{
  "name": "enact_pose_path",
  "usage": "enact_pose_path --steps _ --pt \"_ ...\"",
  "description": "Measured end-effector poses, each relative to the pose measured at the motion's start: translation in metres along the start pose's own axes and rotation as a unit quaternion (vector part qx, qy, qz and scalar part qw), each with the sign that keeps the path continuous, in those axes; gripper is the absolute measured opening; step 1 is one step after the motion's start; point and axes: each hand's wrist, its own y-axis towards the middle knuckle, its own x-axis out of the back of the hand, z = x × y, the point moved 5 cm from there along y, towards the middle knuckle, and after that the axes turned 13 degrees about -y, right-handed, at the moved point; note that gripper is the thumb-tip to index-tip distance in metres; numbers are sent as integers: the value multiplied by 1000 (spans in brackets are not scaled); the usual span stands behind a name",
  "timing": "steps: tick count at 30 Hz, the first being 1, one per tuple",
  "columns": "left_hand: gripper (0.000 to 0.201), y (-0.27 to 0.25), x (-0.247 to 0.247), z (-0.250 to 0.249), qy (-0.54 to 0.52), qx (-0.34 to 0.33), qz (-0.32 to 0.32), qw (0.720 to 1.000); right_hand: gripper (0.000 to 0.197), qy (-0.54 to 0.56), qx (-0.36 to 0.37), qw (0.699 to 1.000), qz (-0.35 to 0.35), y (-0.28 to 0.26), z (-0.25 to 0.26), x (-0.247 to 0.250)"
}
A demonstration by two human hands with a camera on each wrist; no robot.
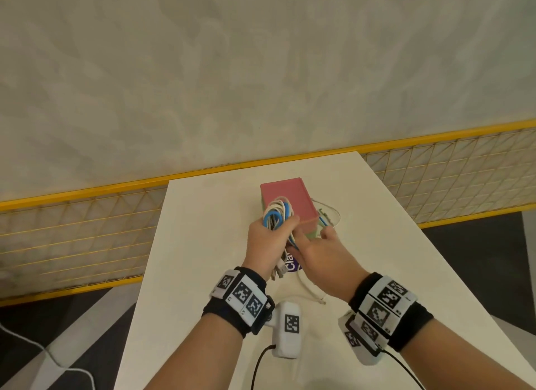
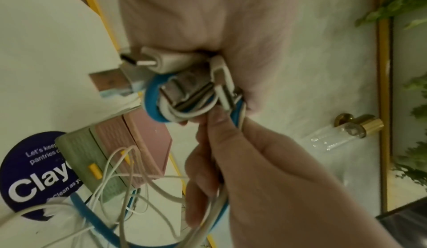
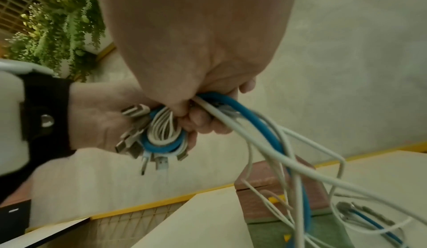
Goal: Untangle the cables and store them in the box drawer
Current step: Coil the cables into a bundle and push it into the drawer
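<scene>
Together we hold the cables above the box: our left hand fists the coil, our right hand pinches trailing strands.

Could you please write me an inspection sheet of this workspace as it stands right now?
Surface: white table, with a round dark blue sticker near the box.
Job's things: pink and green drawer box on the table, drawers look closed.
Clutter: nothing seen.
Grippers: left hand grips the coiled bundle; right hand holds trailing strands beside it.
Cables: blue and white, coiled with plugs hanging out; loose strands lie right of the box.
Surroundings: pale wall, yellow mesh railing, hanging greenery.
</scene>
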Motion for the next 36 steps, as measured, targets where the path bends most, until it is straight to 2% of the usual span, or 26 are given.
enact_pose_path --steps 2,5,8,11,12,15,17,19,20,21,22,24,25,27,29,32,34,36 --pt "21 2 5 -3 -3 -28 -44 999 41 66 17 997 23 1 2 -2" --pt "23 8 13 -14 -85 -32 -84 992 32 178 -2 983 48 -2 0 -18" --pt "23 14 26 -33 -196 -45 -111 973 36 167 -26 979 118 -12 -13 -56" --pt "27 17 37 -50 -210 -79 -101 969 28 139 -37 972 184 -16 -29 -68" --pt "24 18 40 -54 -193 -88 -101 972 38 150 -31 969 193 -13 -33 -66" --pt "17 20 40 -59 -148 -106 -90 979 111 251 -15 951 181 3 -31 -32" --pt "13 18 31 -59 -132 -115 -76 982 127 322 -3 937 139 24 -14 -9" --pt "15 12 19 -58 -125 -119 -65 983 116 448 5 889 93 42 8 3" --pt "15 10 15 -58 -126 -118 -60 983 101 502 0 861 78 47 16 3" --pt "12 8 13 -61 -133 -118 -49 983 84 526 -14 847 68 49 19 -1" --pt "10 7 13 -64 -148 -117 -38 981 67 517 -26 854 60 49 19 -8" --pt "17 8 21 -71 -168 -117 -11 979 30 448 -39 890 78 44 11 -20" --pt "18 10 27 -73 -168 -116 1 979 22 430 -39 896 104 41 5 -27" --pt "14 11 36 -74 -154 -105 29 982 19 409 -32 900 149 37 -7 -36" --pt "5 10 36 -67 -94 -83 64 990 20 340 -37 926 160 41 -19 -39" --pt "16 10 34 -47 19 -37 82 996 19 275 -68 948 147 52 -32 -33" --pt "18 10 30 -36 79 -18 93 992 31 267 -79 951 134 57 -34 -30" --pt "30 11 26 -25 124 -11 108 986 47 256 -87 955 122 59 -33 -27"
